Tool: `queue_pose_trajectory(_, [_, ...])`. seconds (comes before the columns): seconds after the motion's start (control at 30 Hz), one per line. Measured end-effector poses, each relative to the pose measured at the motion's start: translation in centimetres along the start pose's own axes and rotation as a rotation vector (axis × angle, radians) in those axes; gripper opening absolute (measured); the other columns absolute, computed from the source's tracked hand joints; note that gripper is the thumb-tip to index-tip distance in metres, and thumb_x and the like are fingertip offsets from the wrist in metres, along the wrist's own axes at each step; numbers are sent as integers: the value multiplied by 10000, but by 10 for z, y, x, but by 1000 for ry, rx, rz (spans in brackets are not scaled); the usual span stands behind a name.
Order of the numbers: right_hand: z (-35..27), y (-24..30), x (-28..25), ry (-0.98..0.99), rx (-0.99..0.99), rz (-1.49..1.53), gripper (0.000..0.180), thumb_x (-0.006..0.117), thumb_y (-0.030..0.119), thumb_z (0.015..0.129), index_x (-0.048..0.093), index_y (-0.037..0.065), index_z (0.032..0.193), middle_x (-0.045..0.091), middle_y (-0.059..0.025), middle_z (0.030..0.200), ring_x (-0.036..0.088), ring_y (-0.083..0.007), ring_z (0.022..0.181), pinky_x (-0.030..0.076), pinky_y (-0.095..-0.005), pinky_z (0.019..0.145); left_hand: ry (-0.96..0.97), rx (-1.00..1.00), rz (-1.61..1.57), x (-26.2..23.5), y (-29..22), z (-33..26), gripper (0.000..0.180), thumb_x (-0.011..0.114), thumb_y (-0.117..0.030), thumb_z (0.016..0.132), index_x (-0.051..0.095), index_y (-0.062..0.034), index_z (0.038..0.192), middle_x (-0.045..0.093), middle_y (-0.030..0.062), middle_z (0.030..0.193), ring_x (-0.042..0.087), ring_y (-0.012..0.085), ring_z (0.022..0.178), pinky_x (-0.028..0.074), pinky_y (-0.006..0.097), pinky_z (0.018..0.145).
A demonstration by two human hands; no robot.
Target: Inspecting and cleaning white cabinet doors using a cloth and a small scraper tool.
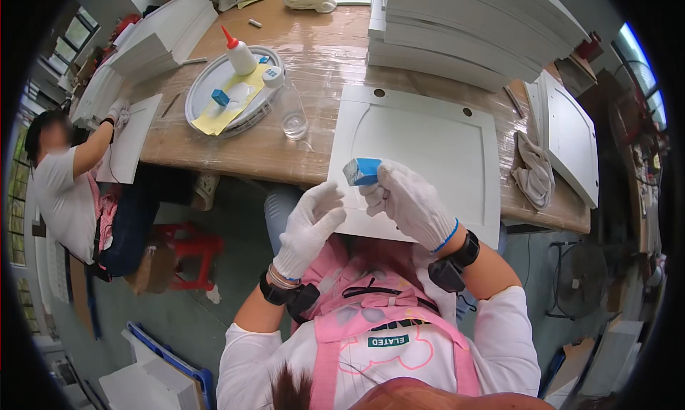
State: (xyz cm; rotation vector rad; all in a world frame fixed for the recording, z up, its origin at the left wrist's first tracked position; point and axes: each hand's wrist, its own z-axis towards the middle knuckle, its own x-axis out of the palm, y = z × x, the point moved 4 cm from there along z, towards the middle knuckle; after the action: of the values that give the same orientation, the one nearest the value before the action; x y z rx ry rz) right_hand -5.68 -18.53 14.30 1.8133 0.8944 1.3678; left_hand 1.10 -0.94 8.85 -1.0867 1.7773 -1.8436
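Observation:
My right hand (414, 200), in a white knit glove with a blue cuff edge, pinches a small blue block (366, 170) whose left end is greyish white. The block is held up over the near part of a white panel (421, 139), which lies on the table and overhangs its front edge. To the left of the block, my gloved left hand (310, 221) is open and holds nothing, its fingers bent and parted from the thumb. A small gap separates it from the block.
Left on the table, a round lid (196, 110) bears a white glue bottle with red tip (242, 59), yellow paper (214, 123) and another blue block (220, 97). Beside it stands a clear bottle (292, 114). White panels (464, 32) are stacked behind; a rag (531, 171) lies right. A co-worker (68, 189) sits left.

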Motion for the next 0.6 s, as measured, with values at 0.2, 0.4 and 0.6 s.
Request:
queue_pose_trajectory(0.2, [74, 78, 4, -44, -147, -102, 398, 610, 227, 969, 520, -55, 1235, 576, -64, 896, 551, -108, 729, 509, -254, 658, -222, -153, -317, -71, 41, 3, 322, 598, -132, 963, 537, -31, 1263, 676, 111, 1027, 692, 189, 818, 594, 313, 713])
queue_pose_trajectory(0.4, [206, 106, 26, -147, -194, -507, 497, 672, 153, 858, 532, -123, 1248, 631, -104, 913, 638, -129, 758, 519, -237, 637, -163, -208, -535, -115, 104, 7, 334, 578, -198, 986, 512, -30, 1267, 660, 108, 1031, 673, 215, 869, 587, 373, 766])
queue_pose_trajectory(0.6, [309, 56, 43, -69, -239, -1264, 477, 785, 213, 766, 662, 19, 1184, 704, -95, 1000, 649, -179, 884, 508, -289, 837, 85, -73, -951, -133, 109, 5, 330, 524, -185, 1006, 550, -31, 1296, 686, 185, 1119, 676, 317, 1047, 559, 483, 916])
